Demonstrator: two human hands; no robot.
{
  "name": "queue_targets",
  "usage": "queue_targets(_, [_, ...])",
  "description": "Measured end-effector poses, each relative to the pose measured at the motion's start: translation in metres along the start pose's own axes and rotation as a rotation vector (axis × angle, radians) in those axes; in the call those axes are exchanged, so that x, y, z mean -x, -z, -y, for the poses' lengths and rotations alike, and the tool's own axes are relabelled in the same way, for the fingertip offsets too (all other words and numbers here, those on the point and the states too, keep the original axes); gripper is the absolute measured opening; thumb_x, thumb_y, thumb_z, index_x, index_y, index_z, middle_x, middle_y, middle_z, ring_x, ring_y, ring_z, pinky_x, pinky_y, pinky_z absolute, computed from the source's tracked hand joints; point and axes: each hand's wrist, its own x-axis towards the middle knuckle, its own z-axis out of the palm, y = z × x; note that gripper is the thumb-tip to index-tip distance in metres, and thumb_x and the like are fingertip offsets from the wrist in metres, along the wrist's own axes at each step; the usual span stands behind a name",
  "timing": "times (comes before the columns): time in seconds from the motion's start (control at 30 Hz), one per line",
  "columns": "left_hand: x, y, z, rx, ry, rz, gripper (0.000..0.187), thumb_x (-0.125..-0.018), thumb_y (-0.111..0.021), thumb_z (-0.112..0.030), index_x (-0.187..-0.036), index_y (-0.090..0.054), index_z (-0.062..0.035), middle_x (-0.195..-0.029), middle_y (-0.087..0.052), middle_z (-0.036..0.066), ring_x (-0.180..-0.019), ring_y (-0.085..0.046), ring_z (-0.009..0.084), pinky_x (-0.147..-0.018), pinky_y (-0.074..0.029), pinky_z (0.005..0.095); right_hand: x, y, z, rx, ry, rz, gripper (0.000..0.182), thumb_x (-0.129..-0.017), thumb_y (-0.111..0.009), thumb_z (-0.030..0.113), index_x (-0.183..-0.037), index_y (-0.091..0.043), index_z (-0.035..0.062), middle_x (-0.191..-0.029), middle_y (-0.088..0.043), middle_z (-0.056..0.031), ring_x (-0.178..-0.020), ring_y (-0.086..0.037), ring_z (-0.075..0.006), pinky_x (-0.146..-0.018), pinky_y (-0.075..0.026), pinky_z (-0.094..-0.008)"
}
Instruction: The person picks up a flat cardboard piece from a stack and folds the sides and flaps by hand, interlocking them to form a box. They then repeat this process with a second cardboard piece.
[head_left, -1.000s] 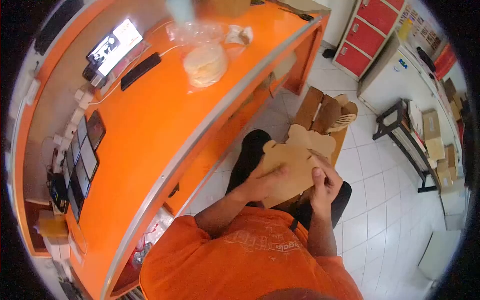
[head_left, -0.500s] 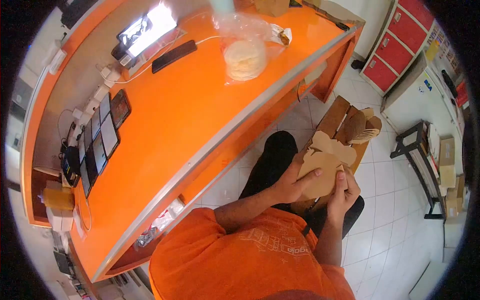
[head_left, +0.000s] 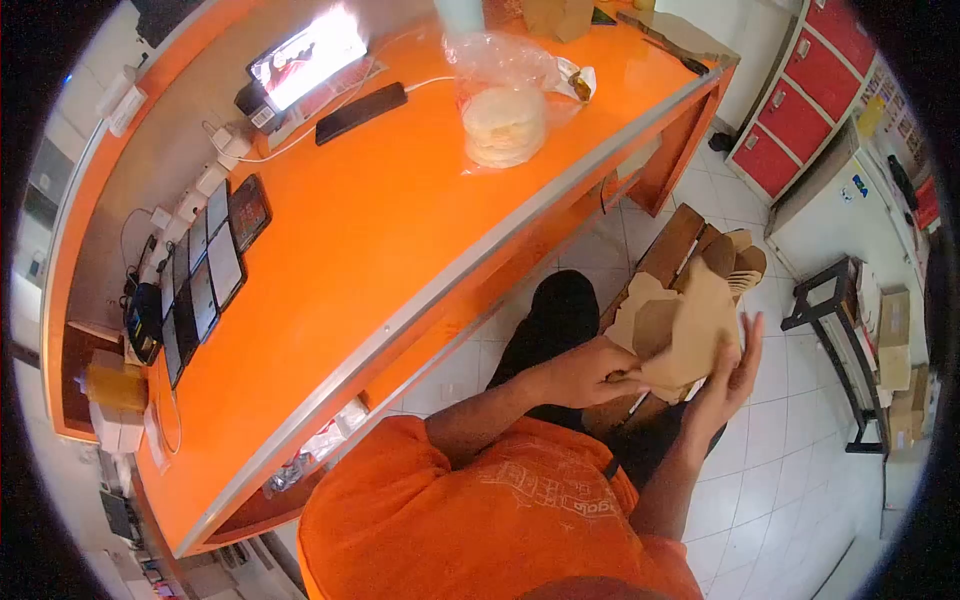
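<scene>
- And there it was, the cardboard piece (head_left: 703, 325), tilted up above the lap, between the two hands!
- The left hand (head_left: 592, 372) had it at the lower left edge, fingers closed in a pinch.
- The right hand (head_left: 725, 388) was open, fingers stretched out, thumb at the card's right side; how firmly it pressed, one could not tell.
- Just beyond, a second cardboard piece (head_left: 640, 308) lay over the wooden bench (head_left: 675, 232), partly covered by the raised card.
- Further along the bench, a cluster of folded cardboard (head_left: 742, 260) sat near the card's top, and the card blocked part of the view of the bench.
- Off to the left, the dark-clad knee (head_left: 565, 297) stood between the bench and the big orange tabletop (head_left: 340, 240), whose metal edge ran diagonally past.
- Up on that tabletop: a clear plastic bag (head_left: 505, 125) with pale round discs, a black device (head_left: 360, 113), a bright screen (head_left: 318, 58) and a group of phones (head_left: 208, 275) by the wall.
- Out on the right, a black metal frame (head_left: 842, 325) stood on the tiled floor (head_left: 765, 440), well apart from the hands, with red lockers (head_left: 790, 115) beyond.
</scene>
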Motion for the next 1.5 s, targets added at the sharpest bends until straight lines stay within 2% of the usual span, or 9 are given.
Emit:
queue_targets(0.17, [-0.002,0.015,-0.01,-0.013,-0.201,-0.15,0.022,-0.087,-0.071,-0.022,-0.09,-0.067,-0.0007,-0.065,-0.058,0.017,-0.058,-0.06,0.0327,-0.057,-0.044,0.0385,0.011,0.015,-0.014,0.231,0.447,0.481,0.037,-0.088,-0.07,0.03,-0.113,-0.068,0.0024,-0.141,-0.046,-0.0203,-0.135,-0.038,-0.04,-0.112,-0.027,-0.0503])
queue_targets(0.43, [-0.008,0.001,-0.024,-0.079,-0.082,-0.749,0.03,-0.067,-0.088,-0.019,-0.085,-0.07,-0.0026,-0.114,-0.056,0.017,-0.108,-0.059,0.0295,-0.079,-0.051,0.0366,0.025,0.007,-0.027,0.009,0.261,0.416,0.02,-0.087,-0.07,0.017,-0.081,-0.066,-0.0019,-0.127,-0.055,-0.0167,-0.129,-0.045,-0.0375,-0.109,-0.029,-0.0502])
queue_targets(0.6, [-0.003,-0.01,0.005,-0.238,-0.367,-0.632,0.059,-0.061,-0.093,-0.023,-0.107,-0.059,-0.0075,-0.112,-0.052,0.013,-0.118,-0.051,0.0291,-0.097,-0.044,0.0417,0.026,0.006,-0.032,-0.065,0.12,0.379,0.024,-0.089,-0.067,0.017,-0.075,-0.059,-0.0012,-0.124,-0.055,-0.0149,-0.129,-0.045,-0.0356,-0.111,-0.027,-0.0491])
queue_targets(0.77, [0.009,-0.071,0.025,0.497,-0.349,-0.822,0.085,-0.076,-0.073,-0.06,-0.136,-0.041,-0.0077,-0.129,-0.046,0.015,-0.132,-0.041,0.0314,-0.108,-0.036,0.0457,0.006,0.008,-0.016,-0.264,0.047,0.267,0.026,-0.087,-0.068,0.017,-0.072,-0.055,-0.0001,-0.121,-0.054,-0.0157,-0.13,-0.044,-0.0364,-0.111,-0.025,-0.0508])
queue_targets(0.9, [0.018,-0.054,0.009,2.035,0.019,-0.03,0.102,-0.077,-0.05,-0.083,-0.147,-0.035,-0.011,-0.147,-0.041,0.015,-0.135,-0.04,0.0293,-0.111,-0.035,0.045,-0.018,0.036,-0.011,-0.317,0.243,0.791,0.021,-0.076,-0.077,0.021,-0.07,-0.063,0.0057,-0.122,-0.053,-0.017,-0.13,-0.041,-0.0423,-0.11,-0.023,-0.0564])
queue_targets(1.03, [0.018,-0.011,0.018,1.385,0.34,-0.014,0.078,-0.091,-0.059,-0.056,-0.148,-0.035,-0.0074,-0.145,-0.046,0.013,-0.127,-0.051,0.0254,-0.105,-0.043,0.0427,-0.027,0.04,0.018,0.16,0.279,0.941,0.018,-0.063,-0.085,0.018,-0.068,-0.072,0.0061,-0.12,-0.054,-0.0187,-0.132,-0.038,-0.042,-0.11,-0.024,-0.0536])
queue_targets(1.13, [0.008,0.002,0.005,1.08,0.433,-0.167,0.056,-0.097,-0.061,-0.029,-0.143,-0.04,-0.0044,-0.136,-0.054,0.01,-0.117,-0.058,0.0215,-0.099,-0.048,0.0392,-0.013,0.029,0.027,0.295,0.187,0.711,0.019,-0.062,-0.083,0.008,-0.071,-0.068,0.0023,-0.11,-0.055,-0.0158,-0.123,-0.047,-0.0347,-0.1,-0.04,-0.0457])
queue_targets(1.37, [0.006,-0.005,-0.019,0.794,0.194,-0.434,0.044,-0.096,-0.064,-0.02,-0.133,-0.048,-0.0013,-0.12,-0.06,0.005,-0.106,-0.058,0.0126,-0.089,-0.051,0.0295,0.008,0.011,0.016,0.099,0.243,0.366,0.018,-0.068,-0.076,-0.005,-0.071,-0.06,0.0008,-0.103,-0.055,-0.0101,-0.104,-0.059,-0.0285,-0.091,-0.046,-0.0415])
queue_targets(1.5, [0.007,-0.002,-0.033,0.936,0.28,-0.348,0.045,-0.096,-0.064,-0.021,-0.133,-0.048,-0.0024,-0.122,-0.059,0.006,-0.11,-0.057,0.0137,-0.092,-0.05,0.0308,0.004,0.017,0.012,-0.01,0.236,0.426,0.021,-0.07,-0.077,0.01,-0.078,-0.06,0.0021,-0.119,-0.053,-0.0148,-0.119,-0.052,-0.0322,-0.101,-0.041,-0.045])
